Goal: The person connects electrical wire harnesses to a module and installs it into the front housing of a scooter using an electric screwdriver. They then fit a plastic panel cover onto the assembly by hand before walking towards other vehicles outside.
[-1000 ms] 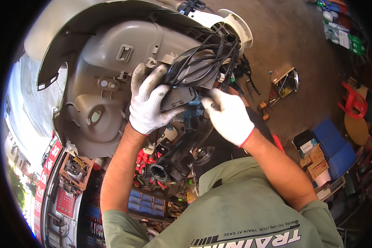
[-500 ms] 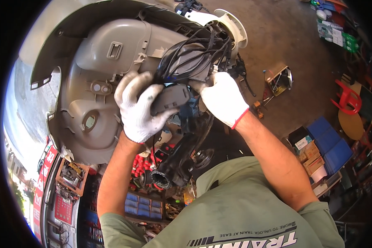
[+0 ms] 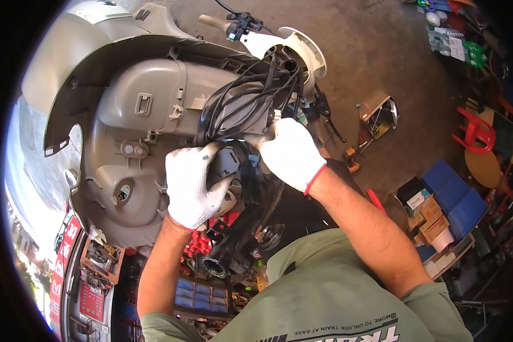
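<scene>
We have the box (image 3: pixel 227 163) gripped between thumb and fingers of our left hand (image 3: pixel 191 185), its long axis slanting up rightward just below the cables (image 3: pixel 222 108), near our right hand (image 3: pixel 290 155), whose grip we cannot tell.

Both bare forearms (image 3: pixel 164 268) slant inward. The gloved left grip (image 3: pixel 192 183) is curled, thumb (image 3: pixel 219 192) spread below its fingers (image 3: pixel 208 151); the gloved right grip (image 3: pixel 290 153) points inward.
</scene>
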